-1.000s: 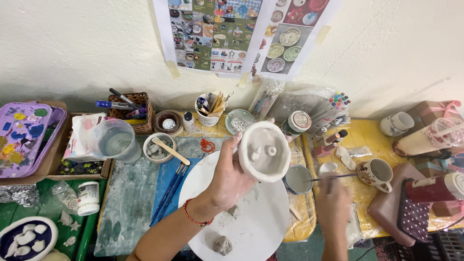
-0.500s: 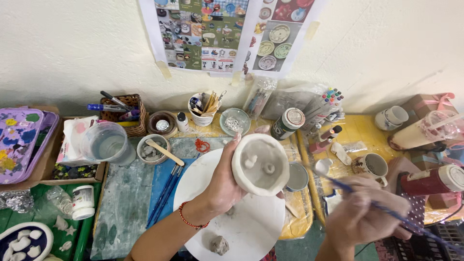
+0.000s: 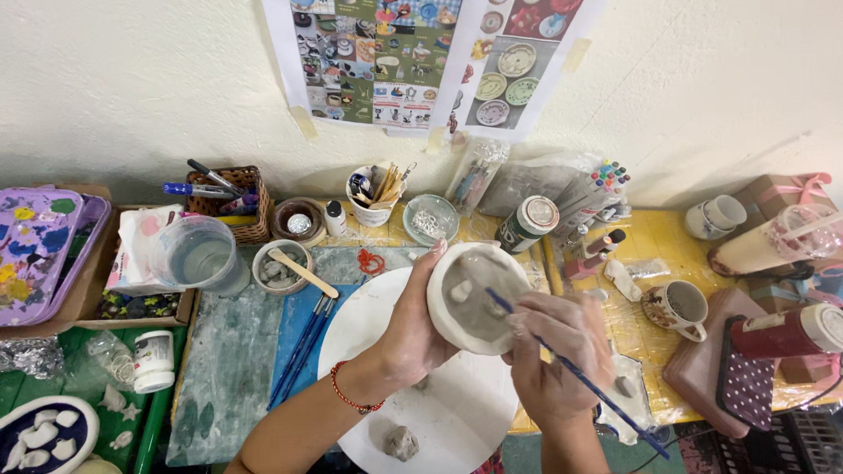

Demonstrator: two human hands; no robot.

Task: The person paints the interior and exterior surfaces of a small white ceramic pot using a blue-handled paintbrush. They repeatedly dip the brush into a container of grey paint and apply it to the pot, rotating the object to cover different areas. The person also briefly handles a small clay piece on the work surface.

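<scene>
My left hand point(image 3: 413, 325) grips a pale unfired clay bowl point(image 3: 470, 298) by its rim, tilted so its inside faces me. Small raised clay shapes sit inside it. My right hand point(image 3: 558, 351) holds a thin blue-handled brush point(image 3: 580, 377) like a pen, with its tip touching the inside of the bowl. Both hands hover above a round white board point(image 3: 360, 325) on the table. A grey clay lump point(image 3: 401, 441) lies on the board near its front edge.
Left of the board: blue brushes point(image 3: 303, 347), a bowl with a wooden stick point(image 3: 281, 263), a water cup point(image 3: 198, 254), a white jar point(image 3: 154, 360). Right: a patterned mug point(image 3: 676, 307), a paint jar point(image 3: 527, 224), a red tumbler point(image 3: 786, 333). Behind: a tool cup point(image 3: 373, 193), a wicker basket point(image 3: 237, 202).
My right hand has come in from the lower right and set the brush tip into the bowl. The bowl sits slightly lower and closer in my left hand.
</scene>
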